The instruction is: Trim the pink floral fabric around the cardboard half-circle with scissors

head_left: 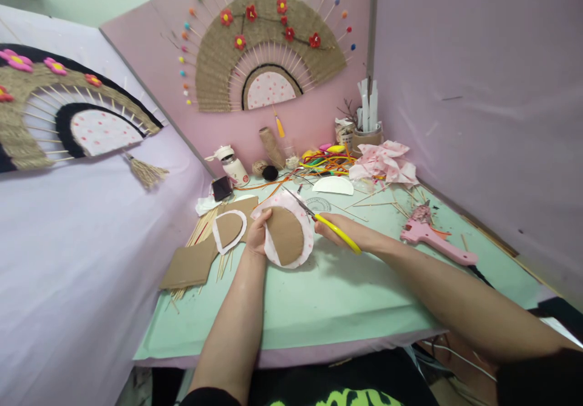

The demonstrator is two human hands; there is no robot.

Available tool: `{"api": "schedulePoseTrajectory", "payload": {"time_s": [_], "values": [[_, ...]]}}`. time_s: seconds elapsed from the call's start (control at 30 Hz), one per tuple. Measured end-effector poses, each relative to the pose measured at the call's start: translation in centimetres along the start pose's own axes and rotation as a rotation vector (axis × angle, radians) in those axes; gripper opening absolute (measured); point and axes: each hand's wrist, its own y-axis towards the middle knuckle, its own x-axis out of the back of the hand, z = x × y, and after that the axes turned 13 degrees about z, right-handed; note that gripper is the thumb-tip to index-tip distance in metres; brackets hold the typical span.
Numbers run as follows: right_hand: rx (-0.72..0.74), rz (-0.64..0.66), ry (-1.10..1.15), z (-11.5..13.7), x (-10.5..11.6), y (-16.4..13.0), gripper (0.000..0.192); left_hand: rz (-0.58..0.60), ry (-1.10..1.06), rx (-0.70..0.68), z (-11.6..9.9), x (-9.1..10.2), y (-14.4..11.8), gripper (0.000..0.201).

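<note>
My left hand (257,234) grips a brown cardboard half-disc (285,235) laid on pink dotted white fabric (304,218), holding both just above the pale green table (319,297). My right hand (334,230) holds yellow-handled scissors (328,223), whose blades reach the fabric's upper right edge. A second cardboard half-disc with a white border (228,229) lies to the left of my left hand.
Flat cardboard pieces (191,265) and thin wooden sticks (206,227) lie at the left. A pink glue gun (432,240) rests at the right. Pink dotted fabric scraps (385,161), coloured cords, twine spools, a bottle (233,165) and a cup of sticks crowd the back. Woven fans hang on the walls.
</note>
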Motion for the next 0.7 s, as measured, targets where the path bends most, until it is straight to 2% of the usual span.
{"api": "schedulePoseTrajectory", "payload": {"time_s": [0.23, 0.47, 0.7], "values": [[-0.003, -0.028, 0.088, 0.0, -0.1, 0.1, 0.042, -0.028, -0.013, -0.022, 0.1, -0.2, 0.0, 0.027], [-0.089, -0.042, 0.107, 0.9, 0.1, -0.3, 0.044, -0.06, -0.032, -0.006, -0.1, -0.4, -0.1, 0.025], [-0.095, -0.024, 0.11, 1.0, 0.2, -0.5, 0.046, -0.117, 0.033, 0.076, -0.5, -0.1, -0.4, 0.029]]}}
